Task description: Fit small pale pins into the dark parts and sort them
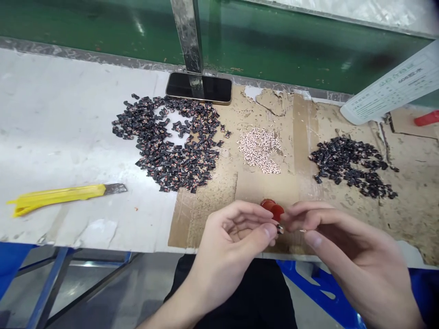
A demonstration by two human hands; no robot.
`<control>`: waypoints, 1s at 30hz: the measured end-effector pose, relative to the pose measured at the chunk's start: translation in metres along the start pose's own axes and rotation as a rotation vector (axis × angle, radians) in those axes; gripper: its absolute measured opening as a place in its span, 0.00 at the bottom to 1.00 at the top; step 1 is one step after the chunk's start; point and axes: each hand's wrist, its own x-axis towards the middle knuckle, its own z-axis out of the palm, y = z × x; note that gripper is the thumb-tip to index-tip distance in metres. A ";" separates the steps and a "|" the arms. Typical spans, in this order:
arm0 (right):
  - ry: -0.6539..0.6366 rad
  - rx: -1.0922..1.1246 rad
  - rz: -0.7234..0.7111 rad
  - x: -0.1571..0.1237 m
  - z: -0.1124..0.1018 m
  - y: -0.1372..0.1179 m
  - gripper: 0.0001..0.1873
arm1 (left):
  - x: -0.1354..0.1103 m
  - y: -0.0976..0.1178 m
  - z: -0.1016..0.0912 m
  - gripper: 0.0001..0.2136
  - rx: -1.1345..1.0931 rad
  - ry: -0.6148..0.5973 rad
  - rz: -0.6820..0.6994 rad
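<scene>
My left hand (236,233) pinches a tiny dark part (280,228) between thumb and forefinger at the near table edge. My right hand (339,237) meets it from the right, its fingers pinched on a very small pale pin (303,230). A small red cap (272,209) lies on the cardboard just behind the fingertips. Farther back sit a big pile of black parts (171,141) on the left, a small heap of pale pins (259,150) in the middle, and a second black pile (353,165) on the right.
A yellow utility knife (58,195) lies at the left with its blade out. A phone (199,87) rests against a metal post (187,34) at the back. A white bottle (391,89) and a red object (427,118) lie at the right. Torn cardboard (308,183) covers the table's right half.
</scene>
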 end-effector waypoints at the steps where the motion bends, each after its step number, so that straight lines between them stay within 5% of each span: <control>1: -0.017 0.044 0.027 -0.001 0.001 -0.002 0.05 | 0.001 -0.001 0.001 0.04 -0.040 -0.018 -0.019; 14: -0.035 0.105 -0.010 -0.003 0.006 -0.007 0.07 | -0.001 -0.007 0.004 0.03 -0.157 -0.080 -0.070; 25: 0.001 0.092 -0.096 0.000 0.010 -0.007 0.10 | -0.007 -0.005 0.007 0.08 -0.151 -0.006 -0.041; 30: 0.081 -0.024 -0.300 -0.004 0.004 0.012 0.15 | -0.008 -0.005 0.016 0.14 -0.186 0.052 -0.050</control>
